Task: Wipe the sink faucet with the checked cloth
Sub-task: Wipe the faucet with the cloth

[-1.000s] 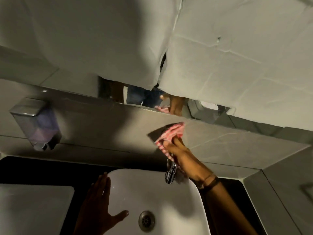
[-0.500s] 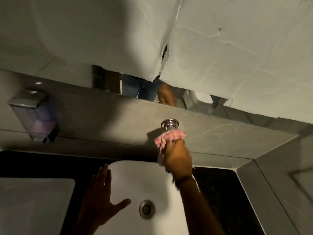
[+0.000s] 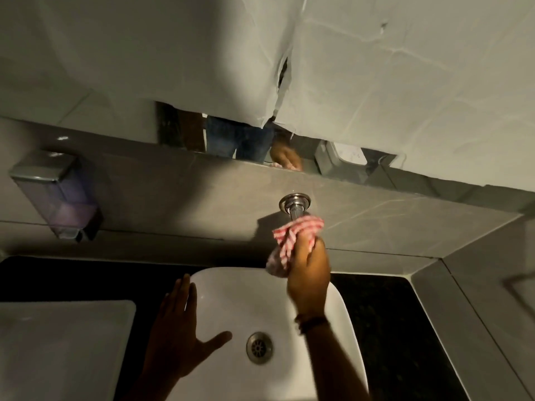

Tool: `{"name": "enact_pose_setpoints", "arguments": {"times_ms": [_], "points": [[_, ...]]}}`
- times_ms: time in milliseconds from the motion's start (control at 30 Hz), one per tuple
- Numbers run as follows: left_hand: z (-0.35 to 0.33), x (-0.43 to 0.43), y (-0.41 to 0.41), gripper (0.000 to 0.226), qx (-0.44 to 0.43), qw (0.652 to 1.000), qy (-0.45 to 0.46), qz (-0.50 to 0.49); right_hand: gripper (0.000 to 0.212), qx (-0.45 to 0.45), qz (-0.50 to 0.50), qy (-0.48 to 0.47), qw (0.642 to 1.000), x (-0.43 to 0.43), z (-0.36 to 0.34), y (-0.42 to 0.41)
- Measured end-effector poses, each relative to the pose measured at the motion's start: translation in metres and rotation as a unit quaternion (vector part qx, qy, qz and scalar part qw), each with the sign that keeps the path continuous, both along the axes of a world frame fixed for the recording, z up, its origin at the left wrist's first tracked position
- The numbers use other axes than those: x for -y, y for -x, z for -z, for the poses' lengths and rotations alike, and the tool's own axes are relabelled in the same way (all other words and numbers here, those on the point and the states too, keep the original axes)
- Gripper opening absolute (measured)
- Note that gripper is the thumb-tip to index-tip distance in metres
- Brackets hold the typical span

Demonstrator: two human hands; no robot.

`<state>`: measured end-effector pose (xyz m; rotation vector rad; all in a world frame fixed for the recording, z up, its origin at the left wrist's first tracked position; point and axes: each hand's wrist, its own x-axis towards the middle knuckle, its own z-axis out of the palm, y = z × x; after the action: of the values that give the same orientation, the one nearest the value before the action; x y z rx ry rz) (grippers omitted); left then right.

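The right hand (image 3: 308, 273) grips the cloth (image 3: 292, 238) around the faucet (image 3: 294, 205); the left hand (image 3: 179, 337) lies open on the sink (image 3: 341, 319) rim.

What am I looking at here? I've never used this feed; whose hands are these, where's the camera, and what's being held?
There is no machine here: a person works with two bare hands, and the one camera sits on their head, looking forward and down. The right hand is closed around a red-and-white checked cloth, wrapped over the metal faucet that comes out of the grey wall. Only the faucet's base near the wall shows. The left hand holds nothing; it rests open and flat on the rim of the white sink, whose drain sits below. A soap dispenser hangs on the wall to the left. A second basin is at lower left.
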<state>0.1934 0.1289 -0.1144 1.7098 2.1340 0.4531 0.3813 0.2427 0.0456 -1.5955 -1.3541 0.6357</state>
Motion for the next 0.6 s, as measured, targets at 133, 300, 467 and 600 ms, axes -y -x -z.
{"name": "enact_pose_setpoints", "arguments": {"times_ms": [133,300,467,600], "points": [[0.007,-0.001,-0.001,0.144,0.007,1.0,0.013,-0.014,0.019,-0.006,0.004,-0.106,0.994,0.043,0.036,0.012],[0.008,-0.006,0.003,0.141,0.011,1.0,-0.004,-0.005,0.052,0.172,-0.018,-0.012,0.985,-0.011,-0.009,-0.008],[0.009,0.0,0.004,0.138,0.001,1.0,-0.008,0.005,0.037,0.187,-0.135,0.221,0.948,-0.083,-0.063,0.011],[0.012,0.001,0.001,0.139,-0.005,1.0,-0.016,0.004,0.052,0.179,-0.003,0.105,0.978,-0.035,-0.027,0.0]]}}
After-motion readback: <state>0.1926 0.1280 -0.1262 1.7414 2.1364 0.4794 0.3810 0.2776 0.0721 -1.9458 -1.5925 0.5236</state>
